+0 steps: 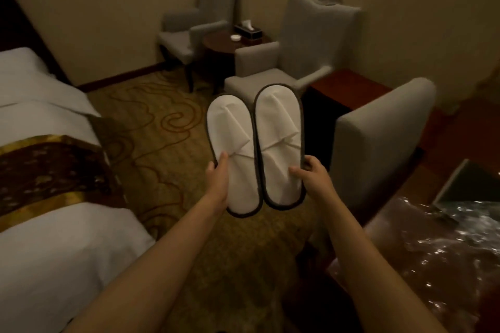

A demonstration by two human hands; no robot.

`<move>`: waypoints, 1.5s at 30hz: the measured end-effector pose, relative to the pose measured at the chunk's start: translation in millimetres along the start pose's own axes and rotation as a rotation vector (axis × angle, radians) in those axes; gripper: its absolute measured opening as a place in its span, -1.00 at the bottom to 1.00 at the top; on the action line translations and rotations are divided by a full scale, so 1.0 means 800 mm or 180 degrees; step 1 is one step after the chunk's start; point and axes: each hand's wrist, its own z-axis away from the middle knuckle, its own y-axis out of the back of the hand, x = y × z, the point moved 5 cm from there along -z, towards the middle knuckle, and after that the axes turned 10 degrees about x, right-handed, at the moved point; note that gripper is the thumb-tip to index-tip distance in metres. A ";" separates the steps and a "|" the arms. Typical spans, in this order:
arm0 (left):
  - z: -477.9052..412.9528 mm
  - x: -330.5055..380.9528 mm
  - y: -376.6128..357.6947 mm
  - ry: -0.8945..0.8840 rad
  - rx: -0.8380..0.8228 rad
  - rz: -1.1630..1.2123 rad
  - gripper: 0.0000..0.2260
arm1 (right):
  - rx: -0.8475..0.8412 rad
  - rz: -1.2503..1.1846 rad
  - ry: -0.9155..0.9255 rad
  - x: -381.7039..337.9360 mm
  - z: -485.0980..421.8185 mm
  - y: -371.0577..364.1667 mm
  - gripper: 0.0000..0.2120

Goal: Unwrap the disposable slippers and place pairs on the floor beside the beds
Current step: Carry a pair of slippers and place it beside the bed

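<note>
Two flat white disposable slippers with dark edging are held side by side in the air above the patterned carpet (167, 127). My left hand (216, 178) grips the left slipper (230, 138) at its outer edge, thumb on top. My right hand (313, 176) holds the right slipper (278, 127) the same way. Both slippers are out of any wrapper, their uppers folded flat. The bed (48, 159) with white linen and a brown-gold runner lies to the left.
Three grey armchairs (303, 57) stand ahead and to the right, with a round dark table (224, 43) carrying a tissue box between the far two. A wooden surface with crinkled clear plastic (443, 240) is at the lower right.
</note>
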 end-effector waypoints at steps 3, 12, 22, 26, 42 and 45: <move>-0.047 -0.006 0.053 0.0097 0.0175 -0.0103 -0.40 | -0.0116 0.0244 -0.0260 0.014 -0.008 -0.074 -0.62; -0.175 -0.025 0.123 0.0687 0.0635 0.0102 -0.47 | -0.0581 0.0591 -0.0650 0.041 -0.096 -0.224 -0.77; -0.388 0.023 0.084 0.0976 0.1133 0.0460 -0.56 | -0.1235 0.1118 -0.0729 0.014 -0.301 -0.401 -0.61; -0.462 0.048 0.064 0.1133 0.1370 0.0758 -0.57 | -0.1533 0.1337 -0.0524 -0.024 -0.383 -0.472 -0.56; -0.781 0.166 0.102 0.1317 0.2001 0.1193 -0.53 | -0.2455 0.1771 -0.0197 -0.082 -0.581 -0.840 -0.66; -0.838 0.195 0.106 0.1281 0.2016 0.1342 -0.55 | -0.2541 0.1840 -0.0038 -0.103 -0.620 -0.905 -0.63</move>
